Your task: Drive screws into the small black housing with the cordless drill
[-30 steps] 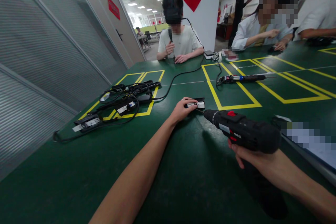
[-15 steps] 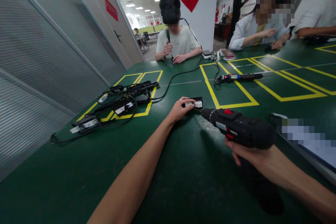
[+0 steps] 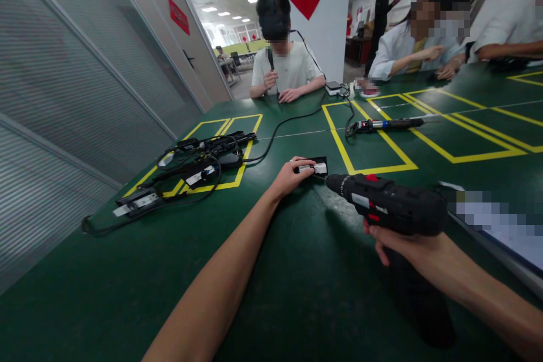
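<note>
A small black case with a white label [image 3: 321, 168] lies on the green table [image 3: 237, 294]. My left hand [image 3: 293, 176] is closed on its left part, fingers across the top. My right hand [image 3: 403, 243] is wrapped round the handle of a black cordless drill with red parts [image 3: 392, 203]. The drill points left, and its thin bit reaches the near edge of the case beside my left fingertips. Whether the bit touches the case cannot be made out.
Black adapters with cables [image 3: 203, 167] lie at the left, over yellow tape. A soldering-iron-like tool [image 3: 388, 124] rests beyond the drill. A tray-like object [image 3: 500, 237] is at the right. Across the table sit a person [image 3: 288, 65] holding a tool and others at the right.
The drill in my right hand has tilted slightly, its rear end a little higher. My left hand and the case stay in place.
</note>
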`<state>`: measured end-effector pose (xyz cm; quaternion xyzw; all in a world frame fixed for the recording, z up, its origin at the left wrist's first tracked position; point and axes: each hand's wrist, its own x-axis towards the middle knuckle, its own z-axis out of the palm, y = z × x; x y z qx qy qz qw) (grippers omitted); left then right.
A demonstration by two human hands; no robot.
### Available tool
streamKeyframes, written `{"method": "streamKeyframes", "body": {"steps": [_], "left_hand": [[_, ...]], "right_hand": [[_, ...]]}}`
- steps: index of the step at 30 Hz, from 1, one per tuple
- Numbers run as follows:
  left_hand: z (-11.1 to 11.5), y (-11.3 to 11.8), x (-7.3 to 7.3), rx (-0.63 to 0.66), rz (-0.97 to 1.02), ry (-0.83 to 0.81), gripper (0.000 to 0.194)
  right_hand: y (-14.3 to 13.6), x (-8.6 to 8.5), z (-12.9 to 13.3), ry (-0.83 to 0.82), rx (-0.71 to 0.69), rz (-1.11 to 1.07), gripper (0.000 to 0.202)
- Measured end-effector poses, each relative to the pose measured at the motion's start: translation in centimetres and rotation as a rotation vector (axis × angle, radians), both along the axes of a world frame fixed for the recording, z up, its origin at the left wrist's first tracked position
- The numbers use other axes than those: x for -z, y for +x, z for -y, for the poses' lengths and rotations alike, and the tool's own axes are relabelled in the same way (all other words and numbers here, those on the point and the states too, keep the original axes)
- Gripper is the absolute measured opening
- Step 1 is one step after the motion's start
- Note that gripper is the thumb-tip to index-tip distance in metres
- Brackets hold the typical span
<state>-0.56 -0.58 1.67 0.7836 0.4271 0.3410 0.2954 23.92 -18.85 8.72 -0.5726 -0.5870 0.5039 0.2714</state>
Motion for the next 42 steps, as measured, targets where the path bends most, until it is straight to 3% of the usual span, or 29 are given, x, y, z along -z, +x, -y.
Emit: {"method": "streamKeyframes", "body": {"steps": [16,23,42], "left_hand": [[0.0,0.2,0.0,-0.014,0.014,0.008,0.033],[-0.1,0.1,0.3,-0.013,0.019,0.014,0.034],[-0.2,0.1,0.3,-0.024,0.016,-0.013,0.035]], "right_hand": [[-0.2,-0.8,-0.1,0.029,-0.023,0.131,0.047],[-0.2,-0.9,0.1,0.001,-0.020,0.048,0.042],[-0.2,-1.0,0.0,-0.016,-0.014,0.131,0.043]]}}
